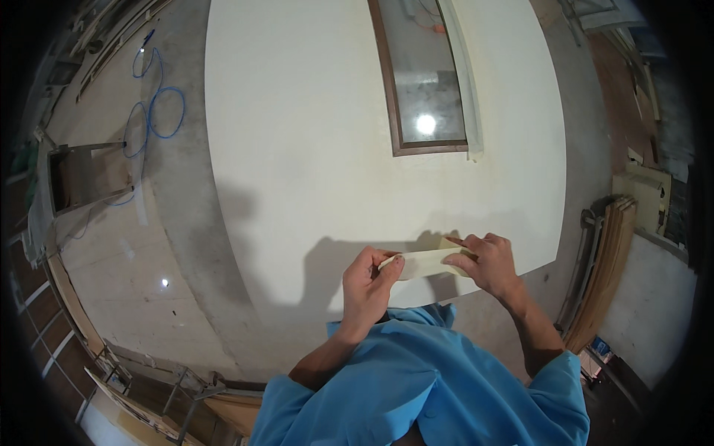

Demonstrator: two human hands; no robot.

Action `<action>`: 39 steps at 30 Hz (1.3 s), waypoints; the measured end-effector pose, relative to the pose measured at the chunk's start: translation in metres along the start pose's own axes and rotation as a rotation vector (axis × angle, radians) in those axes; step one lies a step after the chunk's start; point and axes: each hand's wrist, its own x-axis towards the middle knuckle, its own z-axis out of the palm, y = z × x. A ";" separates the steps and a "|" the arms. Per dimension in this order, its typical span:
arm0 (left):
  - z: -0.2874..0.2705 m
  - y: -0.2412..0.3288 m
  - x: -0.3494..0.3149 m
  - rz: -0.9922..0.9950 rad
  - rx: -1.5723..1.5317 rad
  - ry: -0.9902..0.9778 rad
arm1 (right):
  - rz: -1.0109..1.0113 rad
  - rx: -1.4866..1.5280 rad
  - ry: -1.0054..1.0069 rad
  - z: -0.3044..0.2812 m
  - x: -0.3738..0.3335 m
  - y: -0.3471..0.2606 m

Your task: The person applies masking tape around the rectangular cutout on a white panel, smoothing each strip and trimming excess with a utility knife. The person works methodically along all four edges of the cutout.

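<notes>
A short strip of pale yellow tape (425,263), which looks like masking tape, is stretched between my hands over the near edge of a large white panel (305,141). My left hand (366,288) pinches the strip's left end between thumb and fingers. At the other end my right hand (489,265) is closed around the tape; more pale yellow material shows above and below its thumb, probably the roll, partly hidden by the fingers. Farther up the panel is a narrow glass pane (425,93) in a brown frame (430,149). Pale tape or film (470,97) runs along the frame's right side.
A blue hose or cable (182,111) lies in loops on the floor to the left, near a small stand (89,175). Wooden boards (606,267) lean at the right, beside a white surface (643,312). More boards and racks line the lower left.
</notes>
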 end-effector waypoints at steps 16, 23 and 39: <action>0.042 0.006 0.117 0.076 0.058 0.332 | -0.053 -0.102 0.024 -0.089 0.082 0.088; 0.067 -0.026 0.184 0.632 0.983 0.407 | 0.068 -0.314 0.118 -0.095 0.142 0.118; 0.059 -0.045 0.192 0.839 1.275 0.508 | 0.050 -0.533 0.121 -0.075 0.163 0.099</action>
